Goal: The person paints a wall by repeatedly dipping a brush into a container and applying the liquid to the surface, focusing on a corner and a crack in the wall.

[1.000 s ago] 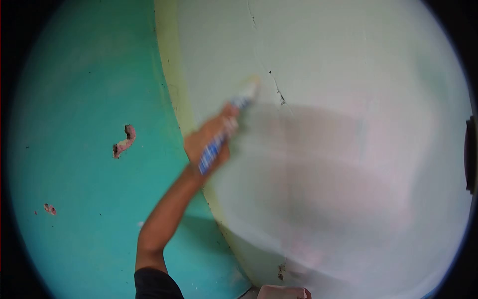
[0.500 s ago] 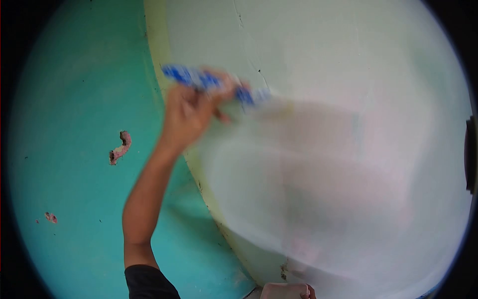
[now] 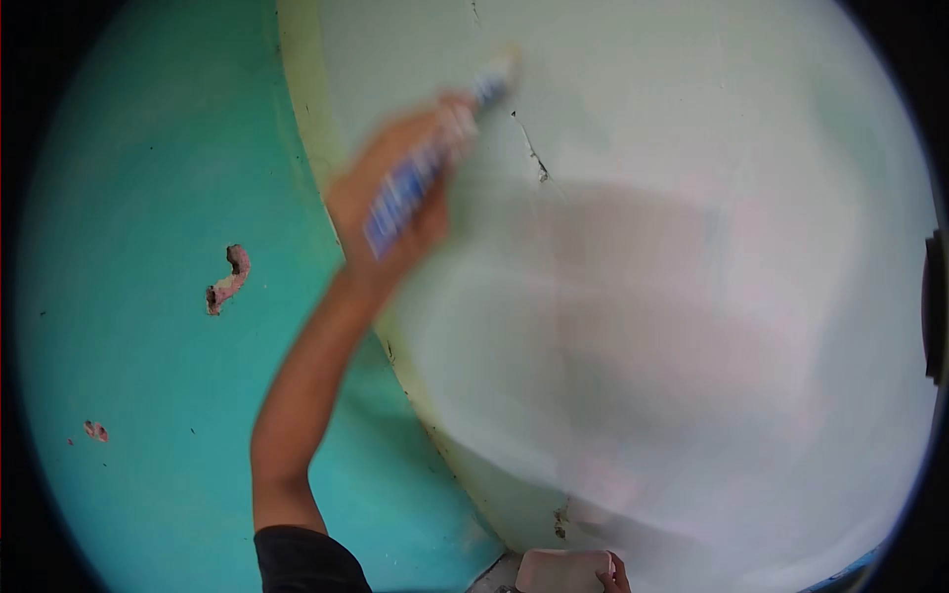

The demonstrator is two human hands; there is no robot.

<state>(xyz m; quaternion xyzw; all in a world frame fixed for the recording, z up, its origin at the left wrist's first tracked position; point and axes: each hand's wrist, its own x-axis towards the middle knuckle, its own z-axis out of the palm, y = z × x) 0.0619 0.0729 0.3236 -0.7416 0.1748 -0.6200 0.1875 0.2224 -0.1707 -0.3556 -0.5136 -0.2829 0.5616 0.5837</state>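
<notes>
My left hand (image 3: pixel 405 178) is closed around a paintbrush (image 3: pixel 400 198) with a blue and white handle. Its pale tip points up and to the right, over the whitish wall (image 3: pixel 633 128), near a dark crack (image 3: pixel 531 148). Both hand and brush are blurred by motion. At the bottom edge, my right hand (image 3: pixel 616 575) grips the right side of a pale, pinkish rectangular container (image 3: pixel 560 571). Most of that hand lies out of frame.
A turquoise wall (image 3: pixel 148 346) meets the whitish wall along a yellowish strip (image 3: pixel 305 109). Chipped patches (image 3: pixel 229 280) show in the turquoise surface, and a damaged spot (image 3: pixel 560 522) sits low on the whitish wall. A dark object (image 3: pixel 934 306) stands at the right edge.
The brush has turned in my left hand's grip: its tip swung upward and its handle end dropped. The right hand and container have risen slightly in view.
</notes>
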